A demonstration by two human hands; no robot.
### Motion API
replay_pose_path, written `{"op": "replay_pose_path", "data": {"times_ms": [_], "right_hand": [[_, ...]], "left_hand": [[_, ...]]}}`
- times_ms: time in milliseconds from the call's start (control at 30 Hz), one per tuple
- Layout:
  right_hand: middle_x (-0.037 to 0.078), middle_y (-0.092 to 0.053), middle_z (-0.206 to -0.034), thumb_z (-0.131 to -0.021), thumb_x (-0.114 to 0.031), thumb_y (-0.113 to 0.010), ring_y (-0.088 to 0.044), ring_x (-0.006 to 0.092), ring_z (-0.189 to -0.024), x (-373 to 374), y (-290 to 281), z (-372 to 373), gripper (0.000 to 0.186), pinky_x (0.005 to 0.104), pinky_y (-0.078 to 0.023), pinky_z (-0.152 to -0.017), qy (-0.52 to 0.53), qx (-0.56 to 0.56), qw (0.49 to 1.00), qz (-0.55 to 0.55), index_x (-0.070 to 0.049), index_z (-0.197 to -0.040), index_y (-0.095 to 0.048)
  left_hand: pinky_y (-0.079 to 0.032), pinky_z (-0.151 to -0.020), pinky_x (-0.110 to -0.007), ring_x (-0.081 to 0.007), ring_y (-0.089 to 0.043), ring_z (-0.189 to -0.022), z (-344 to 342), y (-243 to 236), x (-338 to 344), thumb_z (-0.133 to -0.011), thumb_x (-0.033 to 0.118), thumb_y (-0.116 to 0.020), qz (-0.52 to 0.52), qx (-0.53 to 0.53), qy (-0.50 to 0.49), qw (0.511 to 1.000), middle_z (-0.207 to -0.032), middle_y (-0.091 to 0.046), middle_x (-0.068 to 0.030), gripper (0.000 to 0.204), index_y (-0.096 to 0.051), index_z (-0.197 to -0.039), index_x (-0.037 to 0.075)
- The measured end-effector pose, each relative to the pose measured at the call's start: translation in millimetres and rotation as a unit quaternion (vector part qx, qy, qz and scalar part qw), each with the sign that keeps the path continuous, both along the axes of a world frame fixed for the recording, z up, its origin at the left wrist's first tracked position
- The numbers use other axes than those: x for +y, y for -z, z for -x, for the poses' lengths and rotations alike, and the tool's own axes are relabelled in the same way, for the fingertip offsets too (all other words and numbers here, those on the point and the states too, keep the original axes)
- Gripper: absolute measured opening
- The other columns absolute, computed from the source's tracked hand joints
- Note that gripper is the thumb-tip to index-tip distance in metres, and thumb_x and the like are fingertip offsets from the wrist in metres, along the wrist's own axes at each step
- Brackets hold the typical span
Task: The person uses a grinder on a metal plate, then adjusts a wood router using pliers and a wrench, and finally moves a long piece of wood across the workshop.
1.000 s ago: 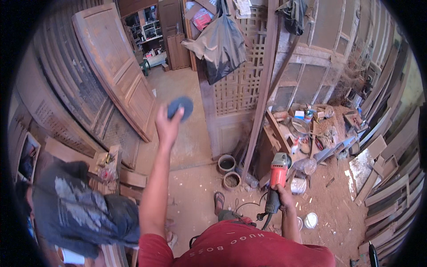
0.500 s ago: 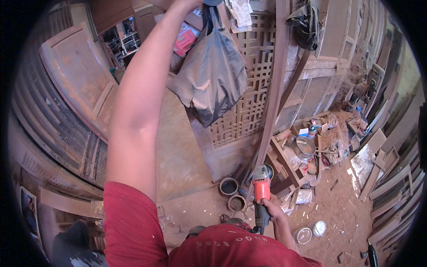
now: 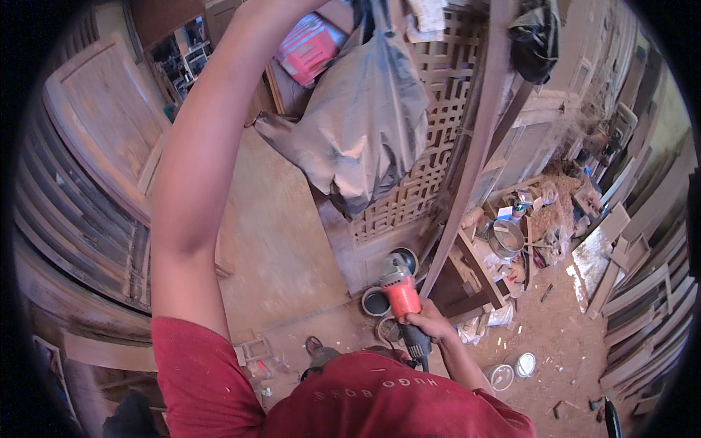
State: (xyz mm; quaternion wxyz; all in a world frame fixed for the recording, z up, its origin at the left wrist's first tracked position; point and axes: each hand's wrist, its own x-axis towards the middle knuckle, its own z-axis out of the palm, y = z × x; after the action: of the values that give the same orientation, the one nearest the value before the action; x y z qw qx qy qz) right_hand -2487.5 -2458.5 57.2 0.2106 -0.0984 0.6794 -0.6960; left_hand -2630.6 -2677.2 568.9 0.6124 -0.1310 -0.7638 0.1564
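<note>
In my right hand (image 3: 432, 322) is an angle grinder (image 3: 403, 295) with a red body, a grey head and a black rear handle. My fingers wrap round its rear part, and a cord trails from its end. The disc side points up and away from me, above dark round pots (image 3: 376, 301) on the floor. My left arm (image 3: 193, 168) stretches far up past the top edge, so the left hand itself is out of sight. Beside that forearm hangs a large dusty grey-black plastic bag (image 3: 358, 131), with a pink-red package (image 3: 310, 51) behind it.
A carved lattice panel (image 3: 445, 124) stands behind the bag, with an upright wooden post (image 3: 467, 175) to its right. Wooden doors and boards (image 3: 109, 109) lean at left. On the right lie a cluttered wooden crate (image 3: 478, 270), white tubs (image 3: 501, 377), wood shavings and stacked planks (image 3: 650, 306).
My right hand has moved the grinder left and tilted its head leftward. My left arm has shifted left and higher, its hand leaving view. The bag appears larger and lower.
</note>
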Motion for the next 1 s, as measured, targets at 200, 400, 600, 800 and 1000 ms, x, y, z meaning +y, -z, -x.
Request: {"op": "replay_pose_path", "data": {"times_ms": [200,400,600,800,1000], "right_hand": [[0.005,-0.066,-0.091,-0.072,-0.029,-0.075,-0.06,0.0144,-0.088,-57.5,0.4,46.1,0.049,0.0313,-0.049,-0.082,-0.113,0.006,0.991,-0.065,0.001,-0.109,-0.061],[0.003,-0.065,-0.089,-0.075,-0.022,-0.076,-0.06,0.0104,-0.081,-217.5,-14.9,99.9,0.051,0.0273,-0.051,-0.077,-0.26,0.007,0.962,-0.078,0.002,-0.116,-0.058],[0.017,-0.068,-0.091,-0.07,-0.026,-0.076,-0.065,0.0245,-0.084,-393.1,-56.3,145.3,0.053,0.0373,-0.051,-0.08,-0.216,0.142,0.932,-0.253,0.005,-0.109,-0.061],[0.026,-0.067,-0.108,-0.074,-0.048,-0.075,-0.066,0.0363,-0.101,-499.1,-84.0,169.0,0.071,0.0421,-0.051,-0.089,-0.21,0.213,0.932,-0.206,0.004,-0.12,-0.063],[0.016,-0.069,-0.101,-0.08,-0.054,-0.075,-0.065,0.0302,-0.093,-490.6,-19.9,228.1,0.06,0.0404,-0.05,-0.086,-0.429,0.179,0.874,-0.14,-0.002,-0.109,-0.069]], "left_hand": [[-0.054,-0.079,-0.028,-0.0181,-0.067,-0.089,-36.6,171.7,-122.8,-0.09,0.012,-0.069,-0.358,0.062,0.447,0.817,-0.103,-0.07,-0.0147,0.028,-0.065,-0.113,-0.003],[-0.038,-0.055,-0.026,-0.0087,-0.049,-0.062,-117.3,489.4,-282.9,-0.089,0.021,-0.062,-0.671,-0.097,0.299,0.672,-0.071,-0.055,-0.0018,0.022,-0.061,-0.077,0.003],[-0.053,-0.067,-0.03,-0.0166,-0.066,-0.079,-97.7,518.2,-319.5,-0.096,0.035,-0.063,-0.871,-0.285,0.341,0.209,-0.09,-0.065,-0.0044,0.032,-0.058,-0.109,0.006],[-0.057,-0.073,-0.043,-0.025,-0.067,-0.084,-35.3,496.7,-434.2,-0.094,0.049,-0.055,-0.904,-0.183,0.372,0.1,-0.094,-0.067,-0.0103,0.044,-0.056,-0.108,0.007],[-0.057,-0.075,-0.039,-0.0242,-0.065,-0.083,18.0,481.1,-564.2,-0.09,0.054,-0.057,-0.843,-0.059,0.468,0.259,-0.093,-0.065,-0.0111,0.05,-0.057,-0.108,0.008]]}}
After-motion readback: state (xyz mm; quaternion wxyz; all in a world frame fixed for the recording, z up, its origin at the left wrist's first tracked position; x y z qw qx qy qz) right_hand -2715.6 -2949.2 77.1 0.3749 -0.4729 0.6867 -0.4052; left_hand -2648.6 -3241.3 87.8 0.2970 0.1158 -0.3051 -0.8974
